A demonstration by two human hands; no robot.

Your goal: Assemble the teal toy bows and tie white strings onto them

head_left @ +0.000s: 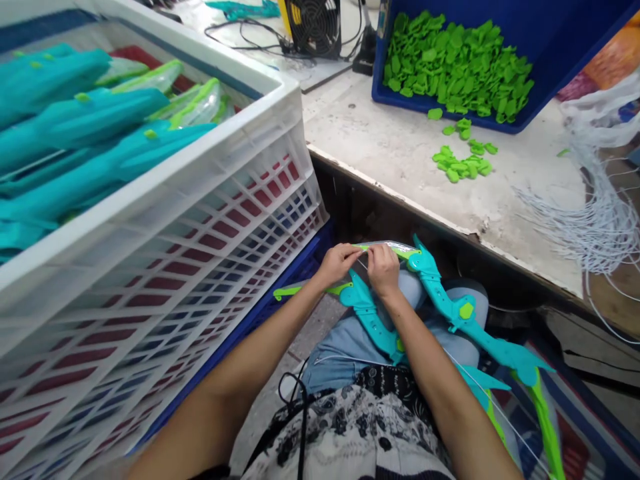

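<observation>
Two teal and green toy bows lie across my lap. My left hand (337,261) and my right hand (383,267) meet at the green tip (387,248) of one toy bow (465,313), both with fingers pinched closed on it. A thin white string seems to run at the tip, but it is too fine to see clearly. The second toy bow (367,313) lies under my right wrist, its green end pointing left.
A white plastic crate (200,200) of finished teal bows stands at my left on a blue crate. On the worn workbench (400,147) a blue bin (540,40) holds green plastic pieces, some spilled (463,160). White strings (600,220) hang at the right.
</observation>
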